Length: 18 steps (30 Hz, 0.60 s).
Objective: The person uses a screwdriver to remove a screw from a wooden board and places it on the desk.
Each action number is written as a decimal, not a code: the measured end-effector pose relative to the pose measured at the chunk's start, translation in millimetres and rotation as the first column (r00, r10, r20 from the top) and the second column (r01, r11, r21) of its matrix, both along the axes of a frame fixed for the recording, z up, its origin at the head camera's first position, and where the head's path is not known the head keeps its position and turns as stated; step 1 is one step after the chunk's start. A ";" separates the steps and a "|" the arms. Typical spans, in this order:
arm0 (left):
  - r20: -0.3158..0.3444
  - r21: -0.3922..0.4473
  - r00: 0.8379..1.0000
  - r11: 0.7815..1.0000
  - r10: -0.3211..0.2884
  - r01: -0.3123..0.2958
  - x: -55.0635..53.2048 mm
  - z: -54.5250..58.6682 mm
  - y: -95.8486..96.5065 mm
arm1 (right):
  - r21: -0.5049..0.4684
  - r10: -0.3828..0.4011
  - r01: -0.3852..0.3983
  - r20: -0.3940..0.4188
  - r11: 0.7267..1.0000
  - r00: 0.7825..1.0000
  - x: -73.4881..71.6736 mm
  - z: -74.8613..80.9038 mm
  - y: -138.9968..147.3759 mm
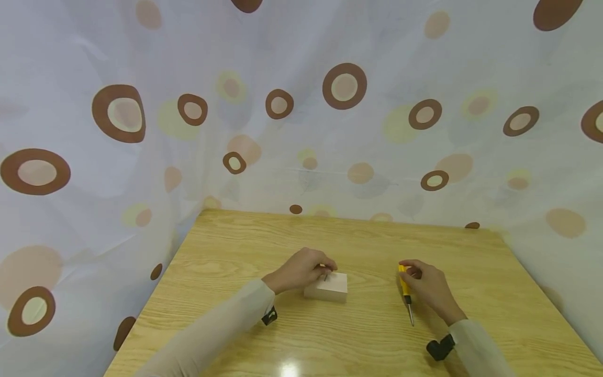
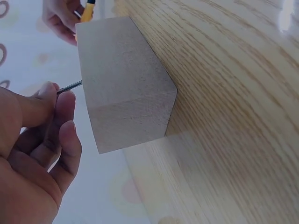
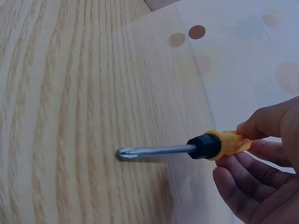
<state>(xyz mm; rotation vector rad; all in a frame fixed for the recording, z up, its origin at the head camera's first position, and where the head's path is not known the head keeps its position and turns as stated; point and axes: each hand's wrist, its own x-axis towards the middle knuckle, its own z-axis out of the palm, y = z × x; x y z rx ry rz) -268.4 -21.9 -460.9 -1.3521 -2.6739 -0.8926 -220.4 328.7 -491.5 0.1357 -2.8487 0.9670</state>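
A pale wooden block (image 1: 332, 283) lies on the table, left of the screwdriver. My left hand (image 1: 308, 268) pinches a threaded screw (image 2: 70, 87) between thumb and fingertips, its tip right at the block's top face. In the left wrist view the screw's head is hidden by the fingers. Over the right part of the table, my right hand (image 1: 431, 285) holds a screwdriver (image 1: 405, 287) by its yellow handle, thumb and fingers around it. Its black collar and metal shaft (image 3: 161, 150) point toward the person, with a cross-shaped tip showing in the right wrist view.
The wooden table (image 1: 254, 235) has wood grain and a bright reflection near its front. A white curtain (image 1: 301, 136) with brown and beige circles stands behind it and along both sides. Each wrist wears a black device, one (image 1: 440, 347) plainly seen at the right cuff.
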 end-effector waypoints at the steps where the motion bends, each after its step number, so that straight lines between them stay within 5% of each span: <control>1: 0.001 -0.002 1.000 1.000 0.001 -0.001 -0.3 -0.5 -0.1 | 0.001 0.001 -0.001 -0.003 1.000 1.000 0.1 0.3 0.1; 18: 0.019 0.023 0.999 0.999 0.035 -0.036 3.5 1.4 -6.9 | -0.018 0.005 -0.005 0.002 1.000 1.000 2.3 2.9 2.0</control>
